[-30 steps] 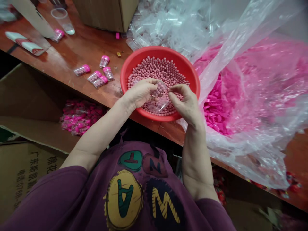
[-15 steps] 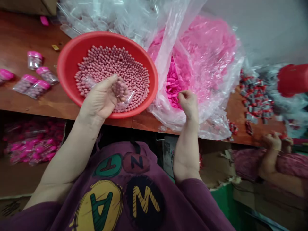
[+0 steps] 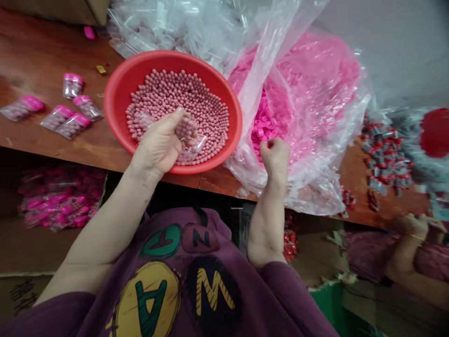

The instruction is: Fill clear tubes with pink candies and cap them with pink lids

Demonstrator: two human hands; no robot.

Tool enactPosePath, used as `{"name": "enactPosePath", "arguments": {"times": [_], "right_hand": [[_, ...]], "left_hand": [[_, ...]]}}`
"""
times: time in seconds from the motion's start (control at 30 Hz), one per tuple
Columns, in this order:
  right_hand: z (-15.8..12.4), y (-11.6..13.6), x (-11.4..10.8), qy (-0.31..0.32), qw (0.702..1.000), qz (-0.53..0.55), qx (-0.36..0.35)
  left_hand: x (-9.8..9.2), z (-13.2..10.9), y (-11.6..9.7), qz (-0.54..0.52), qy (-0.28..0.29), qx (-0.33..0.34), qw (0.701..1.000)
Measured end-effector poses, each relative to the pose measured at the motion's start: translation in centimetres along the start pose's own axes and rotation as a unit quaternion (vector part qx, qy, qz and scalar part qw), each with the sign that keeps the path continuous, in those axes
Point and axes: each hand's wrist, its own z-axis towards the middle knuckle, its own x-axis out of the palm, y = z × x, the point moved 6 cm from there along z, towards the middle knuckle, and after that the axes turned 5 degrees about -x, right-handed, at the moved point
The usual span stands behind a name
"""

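Observation:
My left hand [image 3: 163, 145] is closed around a small clear container [image 3: 186, 127] with pink beads in it, held above the red basin [image 3: 117, 100]. Many loose pink beads [image 3: 182, 93] fill the basin, and more clear containers [image 3: 193, 150] lie among them under my fingers. To the right, my right hand [image 3: 276, 157] is closed in a pinch at the mouth of a clear plastic bag [image 3: 315, 196]. Bright pink caps [image 3: 264, 117] lie in the bag just beyond its fingertips. Whatever the pinch holds is hidden.
Several filled, pink-capped containers [image 3: 73, 125] lie on the wooden table [image 3: 35, 56] at left. Behind the basin are clear empty containers [image 3: 168, 28]. Red-capped pieces [image 3: 387, 159] sit at right, near another person's hand [image 3: 414, 227]. A box of pink-capped containers [image 3: 63, 201] stands below.
The view has shifted so that most things appear further right. My right hand has drawn slightly left relative to the bag, still pinched. My left hand keeps its hold on the container.

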Motion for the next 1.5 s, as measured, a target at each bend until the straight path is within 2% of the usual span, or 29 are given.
{"name": "enactPosePath", "arguments": {"times": [0.07,0.13,0.23,0.33,0.4,0.47,0.6,0.7,0.8,0.87,0.97,1.07,1.2,1.27,1.43,1.5], "right_hand": [[-1.2,-0.3,-1.9,-0.048,0.998,0.046,0.012],[-2.2,0.5,-3.1,-0.066,0.988,0.141,0.013],[-3.1,4.0,-3.4,-0.023,0.946,0.322,-0.04],[-3.9,8.8,-2.5,0.054,0.895,0.429,-0.113],[-4.3,11.5,-1.7,0.095,0.872,0.456,-0.15],[-4.6,13.5,-1.0,0.119,0.868,0.448,-0.178],[-4.7,16.0,-0.7,0.105,0.89,0.384,-0.223],[-5.1,17.4,-0.7,0.091,0.882,0.38,-0.265],[-5.4,18.2,-0.1,0.082,0.865,0.412,-0.275],[-5.1,18.0,-0.1,0.034,0.866,0.419,-0.269],[-4.5,18.0,-0.7,-0.048,0.885,0.36,-0.292],[-4.4,19.0,-1.0,-0.046,0.89,0.289,-0.349],[-4.9,20.1,-1.3,-0.024,0.874,0.276,-0.399],[-5.0,20.0,-1.2,-0.023,0.874,0.303,-0.38],[-4.4,19.1,-0.1,-0.019,0.876,0.42,-0.237],[-4.5,19.4,0.0,-0.032,0.874,0.43,-0.225]], "left_hand": [[0.1,-0.1,-0.1,0.008,0.012,0.001,1.0],[0.3,-0.3,-0.2,0.013,0.025,0.001,1.0],[0.7,-0.7,-0.2,0.003,0.039,-0.007,0.999],[1.3,-1.2,0.1,-0.016,0.063,-0.028,0.997],[1.6,-1.4,0.1,-0.029,0.076,-0.035,0.996],[1.7,-1.3,0.0,-0.04,0.075,-0.036,0.996],[1.5,-0.9,-0.1,-0.054,0.049,-0.029,0.997],[1.4,-0.7,-0.1,-0.064,0.042,-0.024,0.997],[1.4,-0.7,0.0,-0.068,0.047,-0.029,0.996],[1.5,-0.7,0.1,-0.063,0.06,-0.035,0.996],[1.7,-0.7,0.3,-0.043,0.069,-0.039,0.996],[1.6,-0.5,0.4,-0.026,0.054,-0.027,0.998],[1.4,-0.3,0.8,-0.026,0.034,-0.028,0.999],[1.4,-0.3,0.8,-0.019,0.036,-0.033,0.999],[1.7,-0.5,0.6,-0.004,0.047,-0.03,0.998],[1.8,-0.6,0.6,-0.003,0.04,-0.033,0.999]]}}
